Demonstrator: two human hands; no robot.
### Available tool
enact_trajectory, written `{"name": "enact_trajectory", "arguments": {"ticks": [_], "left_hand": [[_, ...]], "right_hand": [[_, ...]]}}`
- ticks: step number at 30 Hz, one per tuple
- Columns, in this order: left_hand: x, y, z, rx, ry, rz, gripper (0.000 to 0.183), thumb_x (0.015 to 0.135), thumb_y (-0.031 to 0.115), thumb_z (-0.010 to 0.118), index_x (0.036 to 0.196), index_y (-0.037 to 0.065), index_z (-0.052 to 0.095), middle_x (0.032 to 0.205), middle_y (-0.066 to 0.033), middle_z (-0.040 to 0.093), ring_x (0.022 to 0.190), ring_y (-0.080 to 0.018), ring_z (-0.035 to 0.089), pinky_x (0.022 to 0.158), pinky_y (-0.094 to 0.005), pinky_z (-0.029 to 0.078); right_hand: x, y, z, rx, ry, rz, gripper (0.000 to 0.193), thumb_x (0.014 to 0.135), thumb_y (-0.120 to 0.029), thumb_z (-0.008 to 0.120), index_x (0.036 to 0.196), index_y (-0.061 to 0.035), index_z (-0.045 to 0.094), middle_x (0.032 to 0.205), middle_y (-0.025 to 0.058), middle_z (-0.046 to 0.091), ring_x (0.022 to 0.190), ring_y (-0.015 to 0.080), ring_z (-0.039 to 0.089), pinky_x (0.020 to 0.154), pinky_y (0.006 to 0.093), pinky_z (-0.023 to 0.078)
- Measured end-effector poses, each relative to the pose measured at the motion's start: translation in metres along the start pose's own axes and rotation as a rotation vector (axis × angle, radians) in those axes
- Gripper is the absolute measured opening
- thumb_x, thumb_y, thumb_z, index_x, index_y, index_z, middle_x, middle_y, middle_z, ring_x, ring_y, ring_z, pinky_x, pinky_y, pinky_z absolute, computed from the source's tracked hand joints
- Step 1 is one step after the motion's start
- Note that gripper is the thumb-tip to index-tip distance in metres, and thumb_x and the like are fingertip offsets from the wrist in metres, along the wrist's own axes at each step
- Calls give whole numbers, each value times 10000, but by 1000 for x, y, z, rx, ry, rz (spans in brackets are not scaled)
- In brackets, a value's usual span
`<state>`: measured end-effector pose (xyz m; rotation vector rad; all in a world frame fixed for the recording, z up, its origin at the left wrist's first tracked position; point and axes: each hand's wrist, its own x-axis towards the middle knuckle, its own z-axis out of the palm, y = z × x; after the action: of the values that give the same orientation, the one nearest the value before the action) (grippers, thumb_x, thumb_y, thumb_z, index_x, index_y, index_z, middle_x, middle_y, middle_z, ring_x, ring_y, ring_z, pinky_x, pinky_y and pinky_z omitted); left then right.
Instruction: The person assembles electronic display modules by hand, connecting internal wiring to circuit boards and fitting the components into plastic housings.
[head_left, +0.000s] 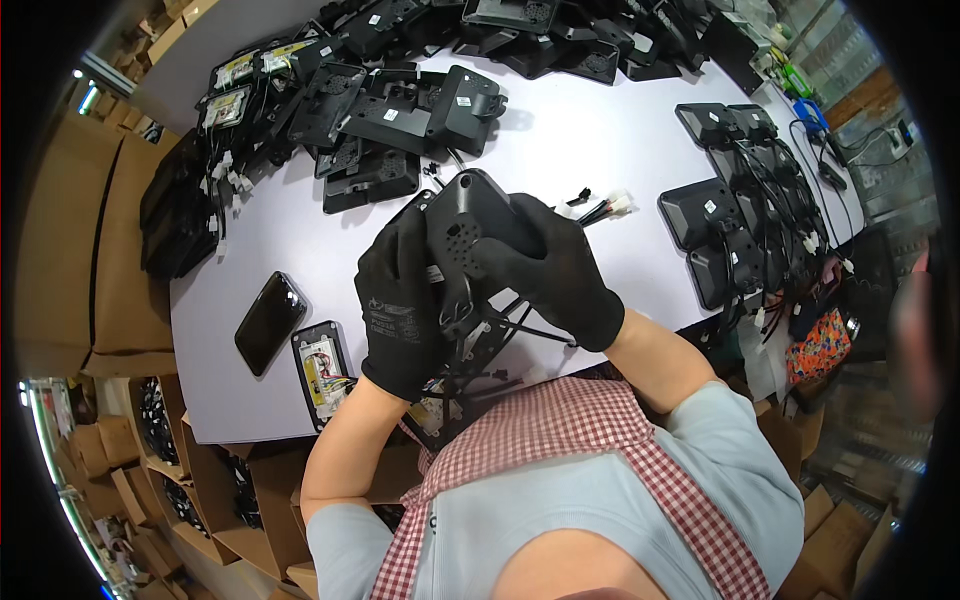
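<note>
Both my hands wear black gloves. Between them, over the near middle of the table, is a black plastic device housing (462, 222) with a patch of small round holes, held tilted. My left hand (398, 310) wraps its left side, and my right hand (560, 268) grips its right side with the thumb across its face. A black cable (535, 330) hangs below the housing. Under my hands, at the table edge, lies an opened housing (432, 412) with inner parts showing, partly hidden. Beside my left forearm rests another opened housing (320, 372) with a yellow-and-silver part and thin wires.
A dark smartphone (270, 322) lies at the left. Black housings (410, 110) are piled along the far side, and cabled ones (705, 215) stand in rows at the right. Loose connector wires (605, 208) lie beyond my right hand. Cardboard boxes (255, 490) sit below the table's left edge.
</note>
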<state>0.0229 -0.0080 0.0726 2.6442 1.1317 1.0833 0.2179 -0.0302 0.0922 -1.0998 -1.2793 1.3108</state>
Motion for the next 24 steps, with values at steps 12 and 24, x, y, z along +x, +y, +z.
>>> {"name": "enact_trajectory", "arguments": {"ticks": [12, 24], "left_hand": [[28, 10, -9, -277, -226, -412, 246, 872, 195, 680, 1011, 22, 576, 782, -184, 656, 670, -339, 659, 599, -393, 499], [203, 10, 161, -2, -334, 312, 288, 895, 326, 649, 1121, 148, 650, 878, -160, 644, 764, -359, 677, 610, -440, 516]], "right_hand": [[0, 28, -26, 130, 199, -242, 408, 780, -277, 739, 1032, 18, 614, 790, 48, 631, 716, 84, 574, 618, 267, 489], [-101, 10, -127, 386, 150, 198, 584, 946, -84, 566, 1494, -75, 365, 876, 42, 639, 604, 48, 496, 550, 213, 428]]}}
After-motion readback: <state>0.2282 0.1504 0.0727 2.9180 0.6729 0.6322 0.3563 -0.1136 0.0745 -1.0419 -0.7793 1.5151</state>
